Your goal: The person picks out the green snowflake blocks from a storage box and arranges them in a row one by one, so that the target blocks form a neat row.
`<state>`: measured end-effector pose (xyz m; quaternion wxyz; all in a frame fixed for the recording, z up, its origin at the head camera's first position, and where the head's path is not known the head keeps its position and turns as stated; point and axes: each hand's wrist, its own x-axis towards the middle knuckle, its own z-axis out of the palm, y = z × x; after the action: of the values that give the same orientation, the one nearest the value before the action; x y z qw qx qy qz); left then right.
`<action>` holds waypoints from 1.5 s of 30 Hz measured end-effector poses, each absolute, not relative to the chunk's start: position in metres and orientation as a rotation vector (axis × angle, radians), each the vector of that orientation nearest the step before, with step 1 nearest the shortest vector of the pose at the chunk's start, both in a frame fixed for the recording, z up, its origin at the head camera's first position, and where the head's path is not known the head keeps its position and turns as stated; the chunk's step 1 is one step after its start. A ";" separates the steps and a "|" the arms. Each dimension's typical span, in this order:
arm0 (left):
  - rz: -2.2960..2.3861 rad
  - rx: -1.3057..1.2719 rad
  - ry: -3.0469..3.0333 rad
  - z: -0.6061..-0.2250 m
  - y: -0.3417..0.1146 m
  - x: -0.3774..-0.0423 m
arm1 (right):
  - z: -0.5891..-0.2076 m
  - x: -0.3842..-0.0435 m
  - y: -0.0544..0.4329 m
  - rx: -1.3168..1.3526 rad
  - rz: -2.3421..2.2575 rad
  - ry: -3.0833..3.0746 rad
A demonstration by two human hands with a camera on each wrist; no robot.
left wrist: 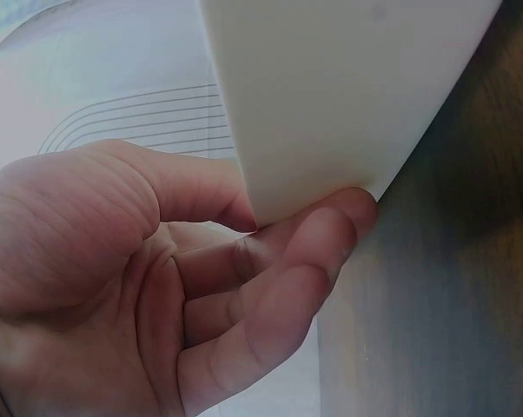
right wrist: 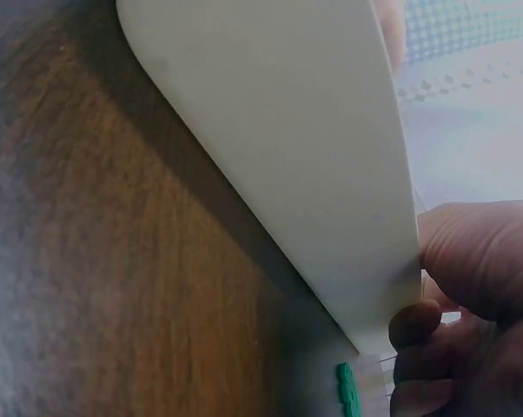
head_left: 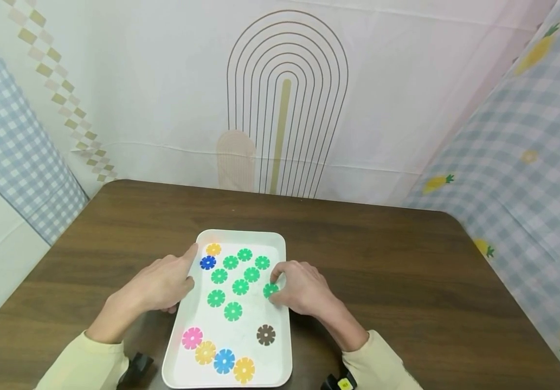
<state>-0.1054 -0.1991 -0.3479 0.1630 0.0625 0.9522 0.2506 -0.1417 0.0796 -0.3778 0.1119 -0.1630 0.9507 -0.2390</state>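
Right hand [head_left: 304, 288] pinches a green notched disc [head_left: 270, 291] toward 2 o'clock on the white tray [head_left: 277, 357] while left hand [head_left: 165, 279] grips its 10 o'clock rim; judged best: light edge hold, tray steady, nearby discs [head_left: 252, 274] undisturbed.

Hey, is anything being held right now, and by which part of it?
Yes. The left hand grips the white tray by its left edge, and the right hand pinches a green flower-shaped disc by its outer edge.
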 end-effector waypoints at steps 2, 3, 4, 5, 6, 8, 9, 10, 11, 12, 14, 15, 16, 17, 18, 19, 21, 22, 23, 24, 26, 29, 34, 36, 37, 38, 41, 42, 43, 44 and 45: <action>0.714 0.181 2.718 -0.348 -0.199 -0.105 | -0.377 -0.140 0.079 -0.484 -0.678 2.825; 0.713 0.182 2.720 -0.348 -0.199 -0.105 | -0.377 -0.139 0.079 -0.492 -0.669 2.845; 0.712 0.184 2.722 -0.348 -0.198 -0.105 | -0.378 -0.137 0.079 -0.502 -0.656 2.868; 0.712 0.186 2.723 -0.348 -0.198 -0.105 | -0.378 -0.136 0.079 -0.511 -0.645 2.890; 0.714 0.190 2.724 -0.348 -0.198 -0.105 | -0.378 -0.135 0.079 -0.521 -0.631 2.912; 0.720 0.203 2.726 -0.349 -0.198 -0.105 | -0.378 -0.132 0.078 -0.548 -0.611 2.955; 0.725 0.211 2.728 -0.349 -0.198 -0.105 | -0.379 -0.131 0.078 -0.569 -0.602 2.974; 0.729 0.217 2.729 -0.349 -0.199 -0.105 | -0.379 -0.131 0.078 -0.588 -0.589 2.993; 0.734 0.222 2.731 -0.349 -0.199 -0.105 | -0.380 -0.130 0.078 -0.613 -0.578 3.009; 0.738 0.226 2.732 -0.350 -0.199 -0.105 | -0.380 -0.130 0.078 -0.645 -0.568 3.024; 0.737 0.223 2.733 -0.350 -0.199 -0.105 | -0.382 -0.130 0.078 -0.721 -0.557 3.044; 0.736 0.220 2.732 -0.350 -0.199 -0.105 | -0.383 -0.130 0.079 -0.762 -0.547 3.050; 0.736 0.216 2.731 -0.351 -0.199 -0.105 | -0.383 -0.131 0.079 -0.800 -0.537 3.054; 0.737 0.213 2.730 -0.351 -0.199 -0.105 | -0.384 -0.132 0.080 -0.842 -0.525 3.057; 0.738 0.211 2.729 -0.351 -0.199 -0.105 | -0.384 -0.133 0.080 -0.880 -0.510 3.060; 0.739 0.209 2.727 -0.351 -0.199 -0.105 | -0.385 -0.134 0.081 -0.913 -0.496 3.057; 0.741 0.211 2.728 -0.352 -0.199 -0.105 | -0.385 -0.135 0.081 -0.959 -0.467 3.049; 0.743 0.212 2.728 -0.352 -0.199 -0.105 | -0.385 -0.136 0.081 -0.972 -0.463 3.041; 0.743 0.214 2.729 -0.352 -0.199 -0.105 | -0.385 -0.137 0.081 -0.981 -0.457 3.032; 0.743 0.216 2.730 -0.352 -0.199 -0.105 | -0.385 -0.137 0.081 -0.984 -0.457 3.020; 0.744 0.217 2.731 -0.353 -0.199 -0.105 | -0.384 -0.138 0.081 -0.975 -0.473 2.991; 0.747 0.220 2.733 -0.353 -0.199 -0.104 | -0.383 -0.139 0.081 -0.948 -0.501 2.941; 0.737 0.220 2.735 -0.353 -0.199 -0.104 | -0.383 -0.141 0.082 -0.904 -0.599 2.848; 0.737 0.220 2.733 -0.353 -0.200 -0.104 | -0.383 -0.141 0.083 -0.892 -0.646 2.816; 0.738 0.221 2.732 -0.353 -0.200 -0.104 | -0.383 -0.141 0.084 -0.889 -0.668 2.802; 0.737 0.219 2.731 -0.352 -0.200 -0.104 | -0.383 -0.141 0.084 -0.887 -0.687 2.790; 0.738 0.223 2.730 -0.352 -0.200 -0.104 | -0.384 -0.142 0.086 -0.877 -0.748 2.758; 0.737 0.223 2.730 -0.352 -0.200 -0.104 | -0.384 -0.142 0.087 -0.871 -0.770 2.747; 0.736 0.223 2.730 -0.353 -0.200 -0.105 | -0.384 -0.142 0.087 -0.865 -0.791 2.736; 0.735 0.221 2.730 -0.353 -0.200 -0.104 | -0.385 -0.143 0.087 -0.857 -0.808 2.725; 0.735 0.221 2.731 -0.353 -0.200 -0.105 | -0.384 -0.143 0.087 -0.850 -0.827 2.715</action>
<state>-0.1046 -0.1999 -0.3528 0.1517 0.0771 0.9515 0.2562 -0.1433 0.0874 -0.3845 0.0894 -0.2858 0.9126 -0.2782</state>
